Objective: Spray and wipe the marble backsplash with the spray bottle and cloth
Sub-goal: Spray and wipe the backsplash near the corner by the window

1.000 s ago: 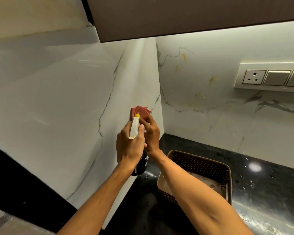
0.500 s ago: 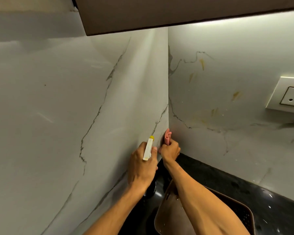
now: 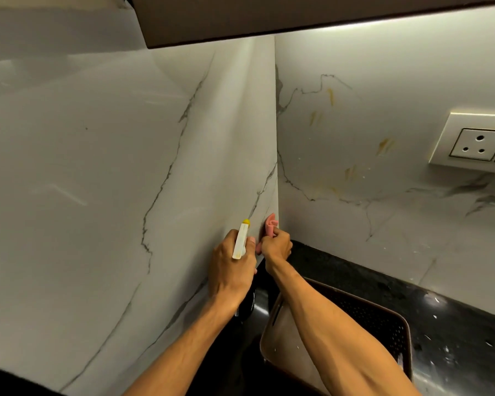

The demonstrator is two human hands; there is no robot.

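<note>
Pink cloth [image 3: 270, 227] sticks out at twelve o'clock of the right hand [image 3: 276, 248], pinched against the marble backsplash [image 3: 226, 167] corner; at nine o'clock, the left hand [image 3: 232, 270] grips the spray bottle [image 3: 239, 241].

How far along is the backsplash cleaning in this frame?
Mid-job. The left hand holds the spray bottle; the right hand presses the pink cloth into the corner of the marble backsplash. Yellowish streaks on the right panel, beside the socket, look unwiped. No finished area is evident.
</note>
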